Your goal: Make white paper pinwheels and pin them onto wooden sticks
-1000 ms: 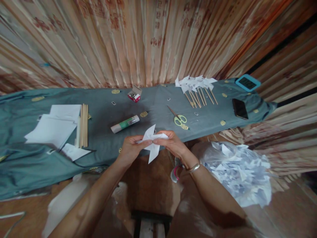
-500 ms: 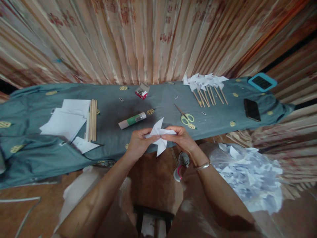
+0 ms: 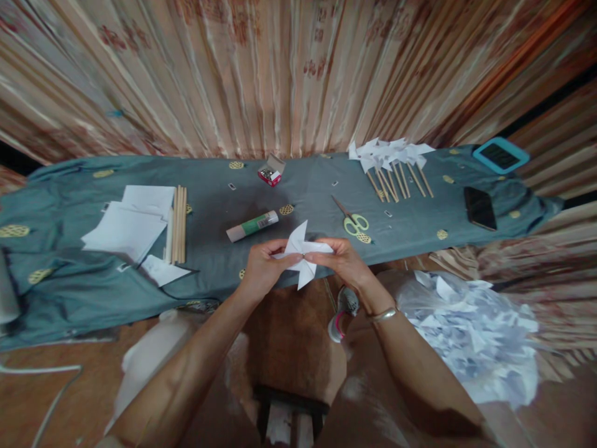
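Observation:
Between my two hands is a white paper pinwheel, held just above the table's front edge. My left hand pinches its left side, the thumb pressing close to the centre. On the opposite side my right hand grips it the same way, thumb tip near the middle. A small shiny dot shows at the pinwheel's centre between the thumbs. Behind the hands lie a glue stick with a green label and scissors with yellow-green handles.
Paper sheets and wooden sticks lie left. A small open red box stands at the back. Finished pinwheels on sticks, a phone and a blue-framed device lie right. A bag of paper pieces stands below.
The view has shifted slightly, so the table things appear a little further right. Both hands keep their hold on the pinwheel, with hardly any movement.

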A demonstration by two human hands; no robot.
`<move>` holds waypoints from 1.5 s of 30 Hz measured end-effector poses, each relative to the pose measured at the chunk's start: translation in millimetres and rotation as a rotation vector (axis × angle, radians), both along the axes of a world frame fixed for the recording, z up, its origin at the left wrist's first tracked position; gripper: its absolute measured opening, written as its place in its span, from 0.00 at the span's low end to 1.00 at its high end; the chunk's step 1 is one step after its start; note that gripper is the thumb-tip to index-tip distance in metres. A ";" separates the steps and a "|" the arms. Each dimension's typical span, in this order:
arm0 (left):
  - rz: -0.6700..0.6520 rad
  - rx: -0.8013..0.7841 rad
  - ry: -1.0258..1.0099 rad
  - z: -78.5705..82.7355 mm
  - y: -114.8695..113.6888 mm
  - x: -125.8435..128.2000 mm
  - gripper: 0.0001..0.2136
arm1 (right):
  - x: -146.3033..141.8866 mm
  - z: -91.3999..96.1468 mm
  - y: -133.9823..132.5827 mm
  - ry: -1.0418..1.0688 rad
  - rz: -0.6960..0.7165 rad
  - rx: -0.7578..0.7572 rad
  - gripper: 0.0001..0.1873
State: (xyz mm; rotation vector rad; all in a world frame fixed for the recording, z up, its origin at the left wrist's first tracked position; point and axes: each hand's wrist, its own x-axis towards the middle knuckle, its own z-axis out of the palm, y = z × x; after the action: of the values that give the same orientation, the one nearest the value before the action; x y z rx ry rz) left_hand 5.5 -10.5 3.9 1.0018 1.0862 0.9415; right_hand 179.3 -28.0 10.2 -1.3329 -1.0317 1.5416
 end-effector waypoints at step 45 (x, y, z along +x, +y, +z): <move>0.017 -0.101 -0.154 4.5 -1.3 1.6 0.16 | -7.6 -4.9 3.8 0.122 -0.047 -0.088 0.17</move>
State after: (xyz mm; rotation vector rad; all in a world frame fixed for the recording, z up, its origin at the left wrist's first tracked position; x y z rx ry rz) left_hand 7.1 -11.8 8.4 0.8247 1.0039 0.9521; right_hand 171.7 -24.3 5.3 -1.2960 -0.8596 1.6279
